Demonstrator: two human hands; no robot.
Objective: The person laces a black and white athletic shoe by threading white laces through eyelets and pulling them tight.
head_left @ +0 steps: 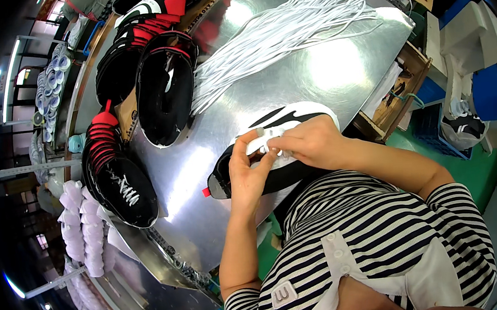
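Observation:
A black and white shoe with a small red heel tab lies on its length across the near edge of the metal table, right in front of me. My left hand is at its opening, thumb and fingers pinched on the white tongue. Over the lacing area my right hand is closed, its thumb and forefinger pinching white shoelace. The two hands' fingertips nearly meet, so the exact path of the lace through the eyelets is hidden.
A big bundle of white laces spreads over the table's far side. Nested black shoes with red trim line the left edge, another black shoe beside them. At right stand an open wooden drawer and a blue crate.

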